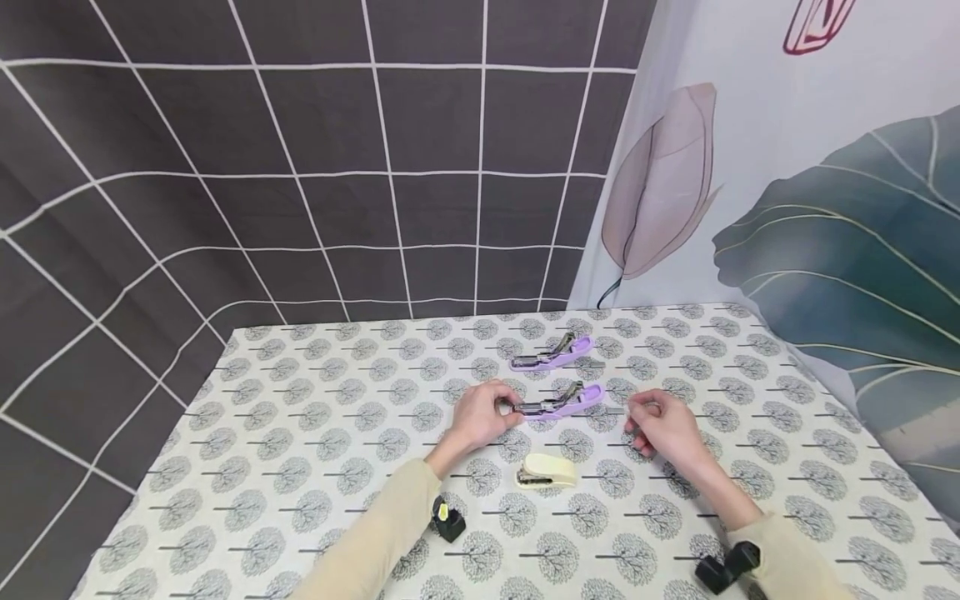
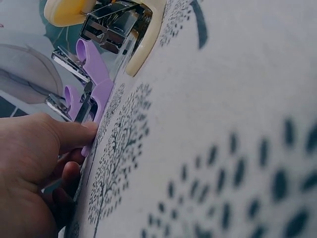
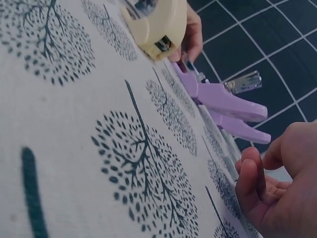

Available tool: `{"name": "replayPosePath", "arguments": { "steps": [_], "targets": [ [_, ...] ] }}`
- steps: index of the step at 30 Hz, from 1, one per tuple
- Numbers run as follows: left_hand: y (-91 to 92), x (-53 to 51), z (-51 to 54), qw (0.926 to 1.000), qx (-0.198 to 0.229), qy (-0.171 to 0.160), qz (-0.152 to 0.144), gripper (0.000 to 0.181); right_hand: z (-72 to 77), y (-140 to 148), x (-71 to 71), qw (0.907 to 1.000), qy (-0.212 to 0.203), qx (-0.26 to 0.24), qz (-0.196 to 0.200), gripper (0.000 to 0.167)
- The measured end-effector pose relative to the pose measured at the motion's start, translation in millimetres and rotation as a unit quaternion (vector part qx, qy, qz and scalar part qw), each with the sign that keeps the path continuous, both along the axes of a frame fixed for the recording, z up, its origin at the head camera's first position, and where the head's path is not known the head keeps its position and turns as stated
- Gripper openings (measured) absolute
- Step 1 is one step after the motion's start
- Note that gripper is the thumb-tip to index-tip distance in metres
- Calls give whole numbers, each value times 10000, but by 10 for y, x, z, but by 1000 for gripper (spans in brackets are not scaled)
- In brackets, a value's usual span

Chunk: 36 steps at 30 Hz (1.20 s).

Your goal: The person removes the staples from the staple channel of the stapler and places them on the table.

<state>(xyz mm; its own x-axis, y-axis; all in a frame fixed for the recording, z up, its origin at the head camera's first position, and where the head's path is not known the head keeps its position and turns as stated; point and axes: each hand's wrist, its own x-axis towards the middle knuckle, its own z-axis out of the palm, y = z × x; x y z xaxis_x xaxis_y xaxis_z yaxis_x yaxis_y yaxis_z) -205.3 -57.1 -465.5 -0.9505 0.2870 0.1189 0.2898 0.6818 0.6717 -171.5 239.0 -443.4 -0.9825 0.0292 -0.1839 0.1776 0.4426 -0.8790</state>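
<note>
Two purple staplers lie on the tabletop, one behind the other, each with its metal magazine exposed and a metal part tilted up. My left hand [image 1: 482, 415] pinches the left end of the nearer purple stapler [image 1: 592, 398]; the thumb lies along its edge in the left wrist view. Behind it rests the farther purple stapler [image 1: 576, 352], untouched. My right hand [image 1: 665, 429] hovers to the right of the nearer stapler, apart from it. Its fingers [image 3: 250, 183] hang loosely curled, with nothing visible between them. A cream stapler [image 1: 553, 468] sits in front of the nearer purple one.
A white cloth with a tree print [image 1: 315, 467] covers the table. A dark curtain with white grid lines [image 1: 322, 125] hangs behind and to the left. On the right hangs a pale curtain with large leaves [image 1: 862, 242].
</note>
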Motion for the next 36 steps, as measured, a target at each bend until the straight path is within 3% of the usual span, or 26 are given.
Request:
{"name": "replayPosePath", "arguments": {
  "steps": [8,12,15,18,21,24,30,33,36],
  "targets": [
    [-18,-3,8,9997,116,-170,-111,24,119,-187,218,9996,190,-202,11,29],
    [-59,-12,-11,9988,269,-23,-405,29,163,-360,350,9986,412,-147,284,27],
    [-105,-3,-35,9958,616,34,-670,35,187,-478,434,9935,934,168,629,28],
    [-168,38,-43,9911,1087,-54,-763,43,193,-586,500,9777,1697,470,1140,27],
    [-233,139,-6,9861,1462,-241,-750,47,182,-669,554,9541,2380,685,1686,28],
    [-286,295,55,9816,1613,-482,-898,47,177,-739,588,9370,2665,870,2087,34],
    [-269,566,131,9785,1184,-980,-1374,50,197,-803,613,9337,2391,1323,2313,45],
    [-233,651,132,9794,1077,-863,-1475,48,206,-838,612,9296,2388,1495,2378,45],
    [-198,722,107,9820,1104,-662,-1380,45,205,-886,607,9227,2484,1558,2503,43]
  ]
}}
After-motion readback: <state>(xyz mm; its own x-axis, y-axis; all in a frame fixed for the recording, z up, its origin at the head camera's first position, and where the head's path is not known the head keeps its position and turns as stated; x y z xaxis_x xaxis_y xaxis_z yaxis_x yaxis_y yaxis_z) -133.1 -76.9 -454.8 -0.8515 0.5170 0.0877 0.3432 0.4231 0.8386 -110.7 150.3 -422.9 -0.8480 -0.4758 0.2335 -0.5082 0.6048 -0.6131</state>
